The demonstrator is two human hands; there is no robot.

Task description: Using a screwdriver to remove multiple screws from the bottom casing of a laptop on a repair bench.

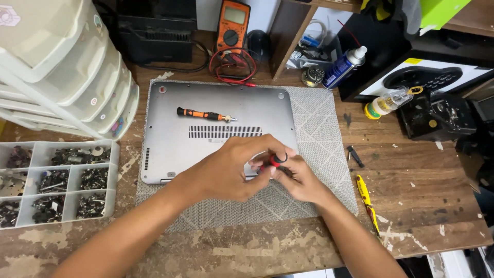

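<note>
Screwdriver, red-handled (271, 161): small, black ring cap at its top end, pinched between both hands above the front edge of the laptop; tip hidden by fingers.
Left hand (229, 172): fingers curled closed around the red handle from the left, thumb side toward the ring cap.
Right hand (301, 180): fingertips closed on the same tool from the right, touching the left hand (which finger bears on what, cannot tell).
Laptop (206, 141): silver, lying bottom-up on the mat, vent slots across its middle, front edge under the hands.
Second screwdriver (205, 114): orange and black, lying loose on the laptop's underside, well apart from the hands.
Mat (319, 128): grey woven, under the laptop, on the worn wooden surface (411, 175).
Parts tray (56, 183): clear, compartmented, dark small hardware inside, left of the mat.
Drawer unit (62, 67): pale plastic, behind the tray.
Multimeter (232, 25): orange, at the back, red and black leads coiled in front.
Spray can (343, 66): blue, tilted, back right.
Yellow-handled tool (366, 198): lying right of the mat.
</note>
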